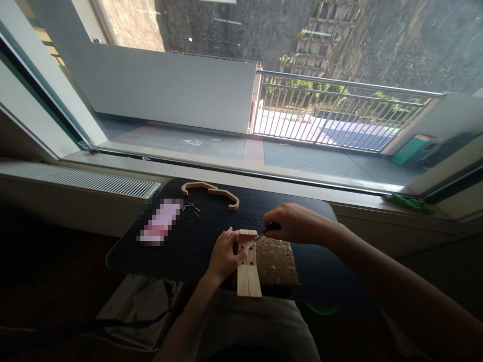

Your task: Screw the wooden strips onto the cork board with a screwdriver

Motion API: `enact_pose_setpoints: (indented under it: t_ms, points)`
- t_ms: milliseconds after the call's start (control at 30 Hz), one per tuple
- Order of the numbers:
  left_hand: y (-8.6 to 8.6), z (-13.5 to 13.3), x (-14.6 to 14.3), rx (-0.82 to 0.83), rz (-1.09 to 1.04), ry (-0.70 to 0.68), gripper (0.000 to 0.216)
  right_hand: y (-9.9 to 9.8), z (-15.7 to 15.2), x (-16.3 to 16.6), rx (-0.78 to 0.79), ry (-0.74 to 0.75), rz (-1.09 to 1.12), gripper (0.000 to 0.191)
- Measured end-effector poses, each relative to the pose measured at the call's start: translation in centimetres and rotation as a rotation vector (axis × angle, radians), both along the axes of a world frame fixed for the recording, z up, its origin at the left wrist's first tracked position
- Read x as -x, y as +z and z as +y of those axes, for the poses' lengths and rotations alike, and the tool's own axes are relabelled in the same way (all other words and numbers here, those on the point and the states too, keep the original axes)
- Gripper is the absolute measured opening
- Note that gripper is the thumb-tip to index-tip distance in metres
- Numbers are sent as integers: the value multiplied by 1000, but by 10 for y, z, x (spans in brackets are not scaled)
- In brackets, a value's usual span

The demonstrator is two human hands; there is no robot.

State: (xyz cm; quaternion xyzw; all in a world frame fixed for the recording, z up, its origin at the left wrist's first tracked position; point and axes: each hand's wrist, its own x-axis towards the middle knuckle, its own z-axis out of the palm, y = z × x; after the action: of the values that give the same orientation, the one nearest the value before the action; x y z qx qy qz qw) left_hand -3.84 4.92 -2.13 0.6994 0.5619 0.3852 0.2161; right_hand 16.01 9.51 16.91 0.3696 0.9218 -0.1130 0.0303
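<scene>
Between my hands, a pale wooden piece [248, 285] made of two strips side by side, with small holes, rests along the left part of a brown speckled board [278, 261]. My left hand [222, 255] grips it from the left, its thumb over the top near the holes. In my right hand [289, 222], closed round the black handle, is a screwdriver [260, 238]. Its metal shaft slants down left to a small screw [252, 247] at one of the right-hand holes. Whether the tip sits in the screw head is too small to tell.
Two curved wooden pieces [199, 185] lie at the back of the black table [151, 261]. Several loose screws [192, 206] are beside a blurred pinkish item [161, 221] on the left. Beyond stand a radiator [94, 181], a window sill and a large window.
</scene>
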Motion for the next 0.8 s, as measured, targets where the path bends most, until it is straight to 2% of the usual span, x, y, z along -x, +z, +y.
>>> enact_pose_setpoints:
  t_ms: [100, 200, 233, 333, 467, 600, 800]
  points:
    - [12, -8, 5, -25, -126, 56, 41, -9, -2, -19, 52, -108, 132, 7]
    - [31, -21, 8, -61, -159, 166, 18, -36, -10, -43, 118, -305, 415, 13]
    - [37, -24, 8, -46, -133, 140, 20, -48, -14, -50, 133, -386, 536, 17]
    - [53, -29, 2, 61, -35, -91, 20, -88, -26, -58, 174, -575, 858, 26]
    - [60, -23, -8, 103, 68, -74, 21, -125, -42, -46, 199, -754, 1075, 32]
    - [62, -15, -11, 145, 239, -56, 23, -137, -50, -31, 150, -785, 1091, 27]
    - [60, -12, -15, 182, 233, -103, 22, -143, -51, -27, 142, -858, 1155, 27]
